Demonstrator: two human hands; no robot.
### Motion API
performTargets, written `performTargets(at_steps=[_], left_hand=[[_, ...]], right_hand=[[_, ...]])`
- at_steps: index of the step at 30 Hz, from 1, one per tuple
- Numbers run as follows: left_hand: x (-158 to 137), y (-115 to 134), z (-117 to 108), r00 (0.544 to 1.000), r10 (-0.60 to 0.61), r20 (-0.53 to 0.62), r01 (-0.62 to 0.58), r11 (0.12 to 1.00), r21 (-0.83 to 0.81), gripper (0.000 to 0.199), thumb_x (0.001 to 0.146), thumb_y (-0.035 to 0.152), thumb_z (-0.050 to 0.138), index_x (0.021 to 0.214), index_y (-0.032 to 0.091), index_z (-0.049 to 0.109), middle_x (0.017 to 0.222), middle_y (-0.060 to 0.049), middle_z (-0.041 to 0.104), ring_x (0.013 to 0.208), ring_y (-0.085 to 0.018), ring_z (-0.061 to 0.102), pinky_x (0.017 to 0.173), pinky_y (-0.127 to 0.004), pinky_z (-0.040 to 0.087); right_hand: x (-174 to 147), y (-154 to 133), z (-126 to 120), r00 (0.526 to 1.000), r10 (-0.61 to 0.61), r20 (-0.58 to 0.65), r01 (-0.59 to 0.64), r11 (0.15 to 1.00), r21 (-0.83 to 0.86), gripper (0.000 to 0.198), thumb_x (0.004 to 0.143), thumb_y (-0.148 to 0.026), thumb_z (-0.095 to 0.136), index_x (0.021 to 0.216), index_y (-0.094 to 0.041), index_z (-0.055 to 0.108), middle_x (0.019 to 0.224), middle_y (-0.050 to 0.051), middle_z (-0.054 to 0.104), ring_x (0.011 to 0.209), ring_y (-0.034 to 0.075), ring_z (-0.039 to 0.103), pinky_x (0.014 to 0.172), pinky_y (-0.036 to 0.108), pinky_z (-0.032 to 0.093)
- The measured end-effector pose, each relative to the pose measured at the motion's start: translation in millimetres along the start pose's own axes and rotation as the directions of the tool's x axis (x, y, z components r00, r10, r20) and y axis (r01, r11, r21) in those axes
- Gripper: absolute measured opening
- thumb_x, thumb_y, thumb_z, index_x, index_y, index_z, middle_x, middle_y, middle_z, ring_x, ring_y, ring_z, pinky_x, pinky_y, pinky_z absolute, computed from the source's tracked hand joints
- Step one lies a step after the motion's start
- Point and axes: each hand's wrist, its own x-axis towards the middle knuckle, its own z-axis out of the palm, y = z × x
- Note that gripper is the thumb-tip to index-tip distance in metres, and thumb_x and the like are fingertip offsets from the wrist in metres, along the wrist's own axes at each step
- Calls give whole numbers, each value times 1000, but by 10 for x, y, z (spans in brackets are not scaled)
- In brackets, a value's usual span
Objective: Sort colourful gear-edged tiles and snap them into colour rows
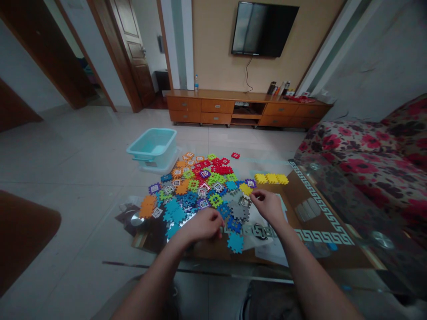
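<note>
Stack of orange notched pieces (147,207) at the left end of the spread, on the glass surface (207,252). Light blue tub (151,154) farther back, with white lattice piece (157,213) nearer, just beside the orange stack. Next, cluster of sky-blue pieces (174,211), lying flat. Left hand (205,224) low over the near edge of the pile, fingers curled inward, knuckles up; too dim and blurred to tell whether fully closed or gripping anything. Beyond, red pieces (223,170) heaped together; nearer, lime green piece (215,200) just past the left hand. Then dark blue piece (234,225), grey pieces (239,211) and single yellow piece (246,189). Right hand (267,206) just beside that yellow piece, thumb and forefinger drawn close together, grip impossible to tell. Farther right, row of yellow pieces (271,178), beyond the right hand.
</note>
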Motion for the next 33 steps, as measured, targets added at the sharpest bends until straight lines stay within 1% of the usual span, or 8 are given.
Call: performTargets(at_steps=[3, 5, 9, 17, 20, 24, 28, 33], left_hand=[[-93, 88, 27, 947, 39, 317, -72, 993, 92, 22, 88, 28, 47, 84, 18, 66, 63, 0, 67, 59, -12, 61, 58, -22, 42], [-133, 139, 60, 905, 15, 426, -81, 987, 137, 20, 87, 26, 47, 81, 19, 65, 59, 1, 65, 57, -12, 59, 57, -22, 42], [-137, 184, 214, 859, -54, 510, -73, 972, 225, 20, 85, 21, 45, 78, 20, 64, 50, 3, 57, 52, -13, 57, 57, -24, 43], [-78, 222, 691, 718, -210, 664, -104, 910, 401, 15, 74, 12, 48, 70, 23, 58, 47, 4, 56, 59, -17, 62, 57, -26, 43], [-71, 231, 738, 713, -201, 671, -114, 912, 395, 15, 73, 12, 48, 68, 22, 57, 47, 3, 56, 57, -18, 62, 58, -27, 44], [-66, 251, 713, 737, -182, 651, -141, 900, 411, 15, 75, 14, 47, 68, 22, 58, 49, 3, 55, 57, -17, 61, 56, -26, 43], [-49, 285, 694, 765, -172, 621, -159, 883, 441, 19, 79, 17, 45, 71, 21, 61, 55, 0, 59, 60, -19, 63, 59, -28, 45], [5, 250, 737, 792, -144, 594, -189, 867, 462, 18, 78, 16, 48, 71, 21, 65, 58, -3, 64, 58, -19, 62, 56, -28, 46]], right_hand=[[78, 242, -34, 989, 120, -89, -124, 991, -47, 26, 75, -40, 60, 76, -19, 76, 76, 7, 77, 69, 24, 71, 65, 31, 48], [110, 384, -50, 970, 188, -151, -199, 978, -57, 27, 73, -41, 61, 74, -19, 76, 75, 9, 77, 70, 26, 71, 67, 32, 49], [135, 662, -87, 933, 267, -243, -285, 957, -44, 29, 72, -41, 60, 76, -18, 77, 76, 10, 77, 75, 28, 72, 68, 34, 49], [250, 1183, -254, 838, 441, -322, -453, 890, 39, 33, 68, -41, 63, 82, -16, 78, 68, 9, 74, 71, 28, 70, 71, 37, 49], [303, 1311, -289, 819, 470, -329, -478, 876, 61, 34, 68, -40, 62, 85, -14, 78, 64, 8, 73, 66, 26, 69, 67, 34, 49], [369, 1435, -295, 782, 502, -369, -515, 854, 69, 34, 69, -40, 62, 83, -14, 77, 66, 10, 74, 63, 26, 68, 62, 33, 48], [453, 1530, -289, 751, 507, -423, -540, 840, 49, 30, 69, -37, 62, 81, -15, 77, 66, 9, 73, 62, 26, 67, 63, 33, 48], [581, 1595, -281, 744, 475, -470, -532, 847, 14, 30, 72, -39, 62, 83, -15, 76, 70, 10, 74, 67, 26, 67, 68, 34, 48]])
